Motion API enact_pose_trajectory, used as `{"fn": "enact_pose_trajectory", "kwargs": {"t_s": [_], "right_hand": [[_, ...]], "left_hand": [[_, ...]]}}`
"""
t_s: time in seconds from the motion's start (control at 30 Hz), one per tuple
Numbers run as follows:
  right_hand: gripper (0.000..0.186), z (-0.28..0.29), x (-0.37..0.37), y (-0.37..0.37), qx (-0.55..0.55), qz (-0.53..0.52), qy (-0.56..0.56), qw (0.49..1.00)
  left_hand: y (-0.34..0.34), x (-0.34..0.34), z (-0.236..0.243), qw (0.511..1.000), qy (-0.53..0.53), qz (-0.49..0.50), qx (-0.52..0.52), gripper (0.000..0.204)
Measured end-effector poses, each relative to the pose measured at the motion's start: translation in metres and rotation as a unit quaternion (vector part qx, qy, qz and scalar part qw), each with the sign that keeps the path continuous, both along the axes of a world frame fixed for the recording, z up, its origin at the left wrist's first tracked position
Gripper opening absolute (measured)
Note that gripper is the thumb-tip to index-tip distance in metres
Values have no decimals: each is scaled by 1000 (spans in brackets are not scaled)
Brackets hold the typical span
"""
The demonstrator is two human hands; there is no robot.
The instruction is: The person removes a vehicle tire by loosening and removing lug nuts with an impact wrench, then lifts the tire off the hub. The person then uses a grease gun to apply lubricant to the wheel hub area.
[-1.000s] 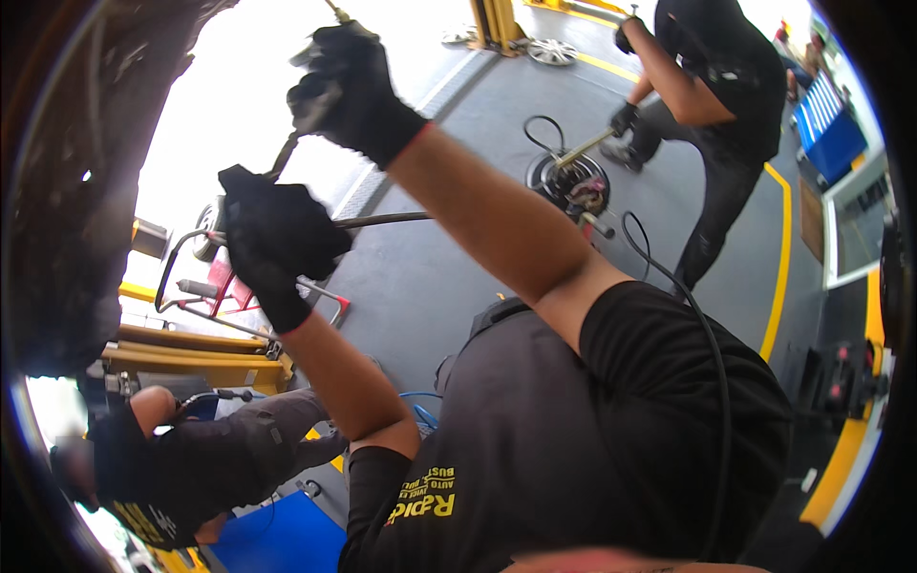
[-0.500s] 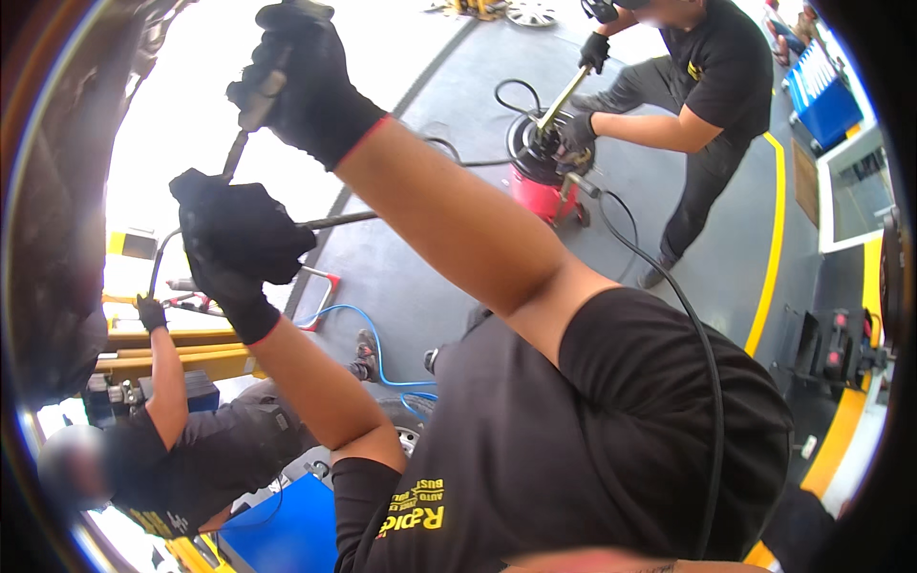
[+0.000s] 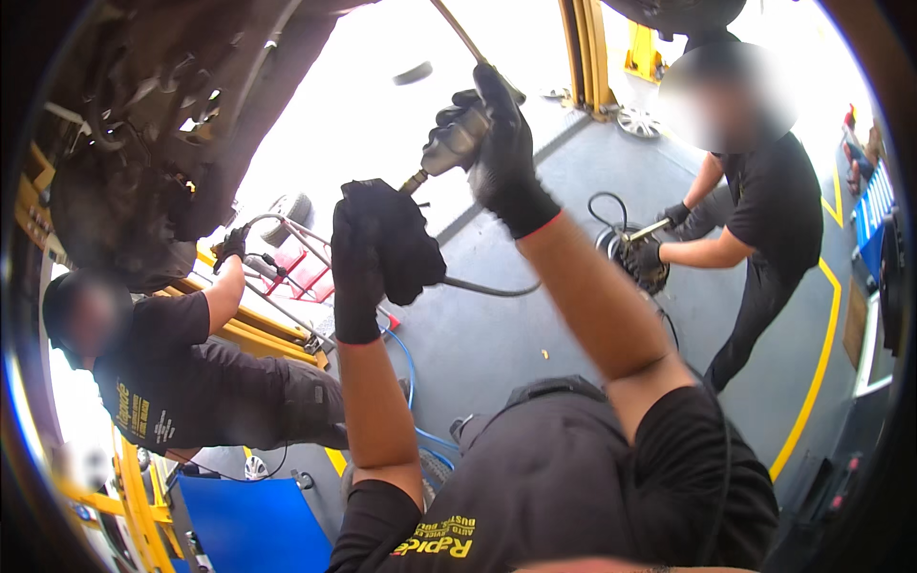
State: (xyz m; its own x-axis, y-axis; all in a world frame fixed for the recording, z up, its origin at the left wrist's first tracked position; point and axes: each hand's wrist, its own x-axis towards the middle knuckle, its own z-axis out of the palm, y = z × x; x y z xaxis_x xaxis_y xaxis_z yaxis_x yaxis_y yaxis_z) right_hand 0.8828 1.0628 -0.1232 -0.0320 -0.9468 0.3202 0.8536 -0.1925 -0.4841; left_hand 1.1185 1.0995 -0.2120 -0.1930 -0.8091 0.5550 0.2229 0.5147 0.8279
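Note:
My right hand point(image 3: 508, 158), in a black glove with a red cuff edge, is raised and wrapped around a grey air tool point(image 3: 457, 143). From the tool's top a long thin metal rod point(image 3: 458, 31) reaches up past the frame edge. A hose coupling point(image 3: 414, 181) comes out of its lower end. Below and to the left, my gloved left hand point(image 3: 387, 244) is closed around the black air hose point(image 3: 492, 288) just under the coupling. The hose trails out to the right of this hand. My left fingers are partly hidden by the back of the glove.
A dark vehicle underside point(image 3: 143, 124) hangs at upper left. Beside it a co-worker point(image 3: 229, 372) reaches up, near a red rack point(image 3: 308, 272). At right another co-worker point(image 3: 774, 201) bends over a round black-topped device point(image 3: 630, 253). A blue panel point(image 3: 253, 525) stands lower left; a blue hose point(image 3: 411, 363) crosses the floor.
The view has swung, and both my hands now appear farther right in it. The grey tool and its rod show more plainly. My grips on tool and hose stay closed.

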Motion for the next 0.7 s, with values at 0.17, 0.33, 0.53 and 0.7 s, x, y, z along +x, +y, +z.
{"fn": "enact_pose_trajectory", "kwargs": {"t_s": [0.17,0.33,0.53,0.7], "right_hand": [[56,14,-137,16,-79,182,817,541],[60,-57,-289,70,28,237,949,207],[73,-251,-410,206,29,313,942,122],[73,-389,-333,367,222,242,918,221]], "left_hand": [[-19,27,4,971,92,64,211,33],[-22,9,22,997,-17,30,67,24],[-34,25,12,986,11,-98,138,31],[-18,18,24,996,-9,3,86,40]]}}
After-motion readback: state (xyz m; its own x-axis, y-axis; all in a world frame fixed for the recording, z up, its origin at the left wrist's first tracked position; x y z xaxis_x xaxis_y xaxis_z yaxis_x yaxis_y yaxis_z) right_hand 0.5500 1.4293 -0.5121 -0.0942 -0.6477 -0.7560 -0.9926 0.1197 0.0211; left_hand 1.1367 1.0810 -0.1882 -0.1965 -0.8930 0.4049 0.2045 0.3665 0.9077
